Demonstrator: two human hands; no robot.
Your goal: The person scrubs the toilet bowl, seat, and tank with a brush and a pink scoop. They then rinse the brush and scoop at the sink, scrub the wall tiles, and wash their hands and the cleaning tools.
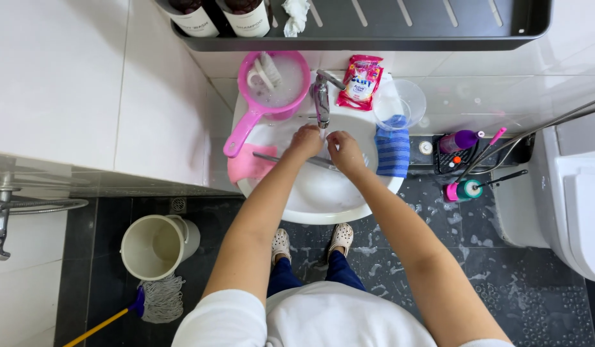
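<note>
We have both hands over the white washbasin (374, 204), just below its chrome tap (320, 97). Our left hand (306, 141) and right hand (344, 151) are curled narrow, touching a thin metal rod (271, 157) lying across the bowl; whether either truly grips it, we cannot tell. A pink dipper (271, 83) sits left of the tap, a blue cloth (393, 149) on the right rim.

White sink (349, 212) rim w/ pink dipper (271, 90), pink cloth (249, 166), blue cloth (392, 151), sachet (360, 81), clear cup (406, 99).
</note>
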